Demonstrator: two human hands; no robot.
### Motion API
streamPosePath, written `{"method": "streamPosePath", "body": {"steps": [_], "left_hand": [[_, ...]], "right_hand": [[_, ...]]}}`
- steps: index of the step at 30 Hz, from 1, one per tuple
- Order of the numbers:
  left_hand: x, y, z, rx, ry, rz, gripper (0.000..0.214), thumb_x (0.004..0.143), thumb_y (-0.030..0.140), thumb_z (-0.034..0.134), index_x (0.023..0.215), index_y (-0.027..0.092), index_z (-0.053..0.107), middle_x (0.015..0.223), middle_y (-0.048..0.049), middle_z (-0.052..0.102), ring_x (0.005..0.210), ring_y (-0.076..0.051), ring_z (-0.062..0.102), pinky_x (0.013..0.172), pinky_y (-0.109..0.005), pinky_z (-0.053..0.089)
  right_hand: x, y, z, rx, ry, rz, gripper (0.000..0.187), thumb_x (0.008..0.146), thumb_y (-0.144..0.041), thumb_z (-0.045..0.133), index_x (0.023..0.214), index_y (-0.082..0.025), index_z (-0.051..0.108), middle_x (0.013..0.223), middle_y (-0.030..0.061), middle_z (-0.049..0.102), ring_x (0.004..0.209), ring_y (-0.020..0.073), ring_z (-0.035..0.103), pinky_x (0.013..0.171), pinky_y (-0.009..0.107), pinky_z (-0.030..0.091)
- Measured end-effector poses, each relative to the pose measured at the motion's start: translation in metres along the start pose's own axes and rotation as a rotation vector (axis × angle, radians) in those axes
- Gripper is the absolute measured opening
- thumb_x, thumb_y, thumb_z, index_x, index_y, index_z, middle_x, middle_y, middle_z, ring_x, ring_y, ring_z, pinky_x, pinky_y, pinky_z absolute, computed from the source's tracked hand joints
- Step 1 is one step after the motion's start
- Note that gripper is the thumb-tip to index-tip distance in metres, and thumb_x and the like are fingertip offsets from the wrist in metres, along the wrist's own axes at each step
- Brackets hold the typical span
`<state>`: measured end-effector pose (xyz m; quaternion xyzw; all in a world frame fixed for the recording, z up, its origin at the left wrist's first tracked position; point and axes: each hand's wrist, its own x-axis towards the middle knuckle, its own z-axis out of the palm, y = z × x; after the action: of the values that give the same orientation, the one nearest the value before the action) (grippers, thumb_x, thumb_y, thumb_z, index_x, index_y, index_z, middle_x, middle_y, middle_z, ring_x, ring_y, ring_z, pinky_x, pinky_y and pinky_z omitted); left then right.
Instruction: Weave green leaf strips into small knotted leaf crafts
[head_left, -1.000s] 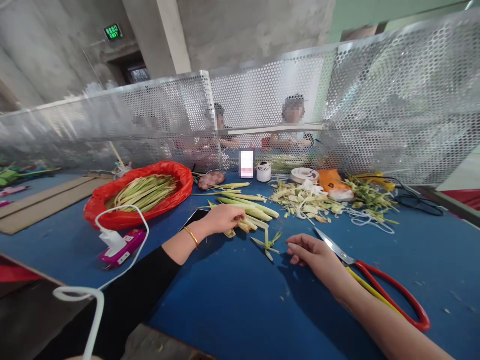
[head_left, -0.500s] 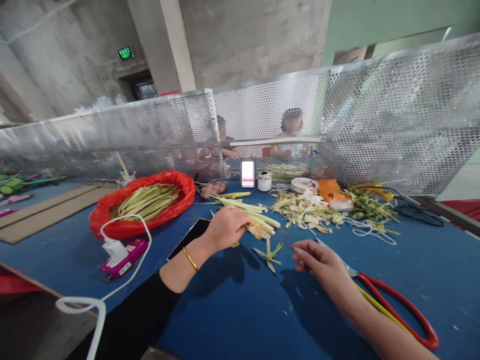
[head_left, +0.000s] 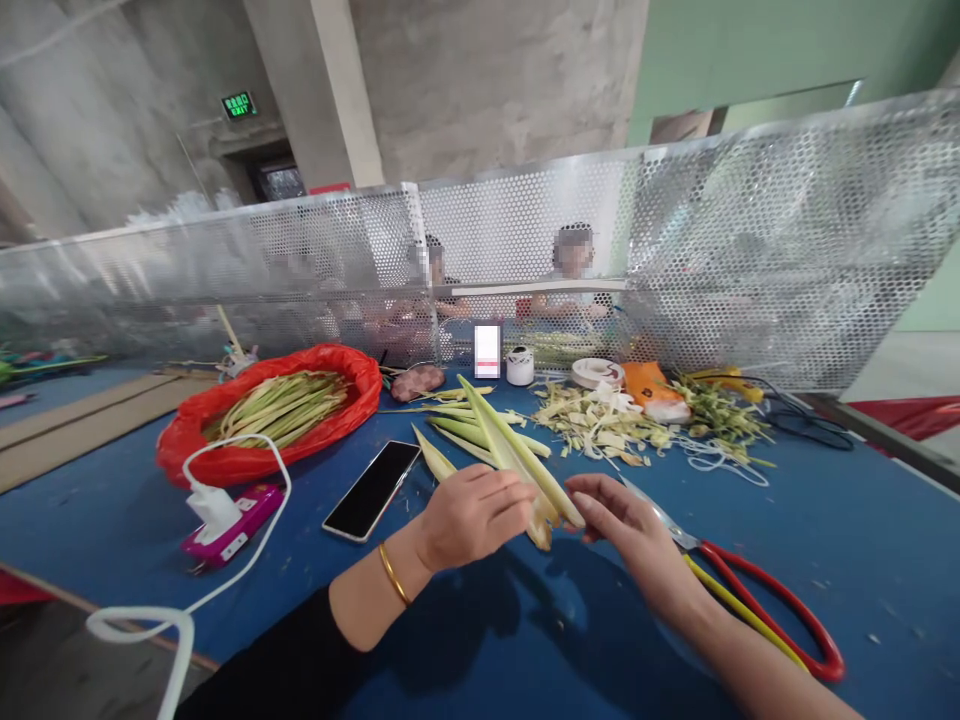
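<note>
Gripping a long, pale-green, trough-shaped leaf piece [head_left: 499,435] near its brownish base, the left hand [head_left: 476,515] curls its fingers over it while the tip points away toward the perforated silver metal screen [head_left: 487,225]. The right hand [head_left: 622,515] is loosely curved at the base end; whether it pinches the leaf or merely meets it, I cannot tell. A light hold seems best, since so thin a piece would probably crease or split under a hard squeeze; the right hand should take the edge securely before the left slackens. Long scissors [head_left: 684,538] with steel blades and red and yellow handles lie just beside the right hand, so care is due there. Farther out on the blue table [head_left: 847,540], more slender green leaf strips [head_left: 465,432] lie near a black-screened phone [head_left: 371,490], best left unbrushed.
</note>
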<state>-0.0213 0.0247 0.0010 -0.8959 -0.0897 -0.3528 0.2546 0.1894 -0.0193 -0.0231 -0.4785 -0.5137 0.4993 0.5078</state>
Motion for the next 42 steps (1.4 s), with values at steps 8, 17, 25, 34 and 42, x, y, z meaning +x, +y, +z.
{"method": "streamPosePath", "body": {"steps": [8,17,25,34,42], "left_hand": [[0.005,0.011,0.002,-0.026,-0.009,0.053,0.012,0.089,0.011,0.053,0.089,0.014,0.064,0.100,-0.0042,0.074,0.094,-0.015,0.066,0.075,-0.027,0.050],[0.001,0.008,0.003,-0.041,0.007,0.018,0.013,0.086,0.008,0.057,0.097,0.013,0.064,0.101,-0.0046,0.074,0.099,-0.016,0.066,0.085,-0.027,0.052],[0.001,0.014,0.012,-0.250,0.141,-0.545,0.029,0.088,0.009,0.052,0.114,0.021,0.060,0.113,-0.0077,0.068,0.109,-0.019,0.061,0.094,-0.034,0.050],[0.025,0.034,0.013,-1.352,0.157,-1.589,0.034,0.072,0.039,0.073,0.093,0.014,0.063,0.086,-0.0072,0.069,0.080,-0.021,0.065,0.070,-0.030,0.053],[0.019,0.033,0.015,-1.146,0.128,-1.724,0.020,0.068,0.029,0.071,0.074,0.013,0.063,0.059,0.0017,0.057,0.053,-0.011,0.050,0.049,-0.022,0.038]], "right_hand": [[-0.003,0.002,0.007,0.030,-0.020,0.033,0.042,0.072,-0.057,0.067,0.080,-0.016,0.063,0.063,0.0009,0.064,0.054,0.0137,0.057,0.054,0.026,0.044],[-0.003,0.003,0.006,0.123,0.027,0.066,0.039,0.076,-0.054,0.066,0.083,-0.015,0.064,0.069,0.0033,0.069,0.050,0.0120,0.059,0.051,0.024,0.046],[-0.003,0.005,0.003,0.040,0.109,-0.037,0.039,0.079,-0.051,0.064,0.092,-0.015,0.063,0.056,0.0001,0.064,0.052,0.0146,0.060,0.054,0.025,0.046],[-0.010,0.017,0.011,-0.180,0.033,-0.130,0.032,0.089,-0.050,0.053,0.095,-0.020,0.059,0.064,-0.0003,0.063,0.059,0.0156,0.060,0.058,0.025,0.046],[-0.012,0.006,0.010,-0.354,0.061,-0.150,0.035,0.086,-0.052,0.054,0.074,-0.020,0.062,0.064,0.0011,0.058,0.062,0.0170,0.054,0.058,0.026,0.042]]}}
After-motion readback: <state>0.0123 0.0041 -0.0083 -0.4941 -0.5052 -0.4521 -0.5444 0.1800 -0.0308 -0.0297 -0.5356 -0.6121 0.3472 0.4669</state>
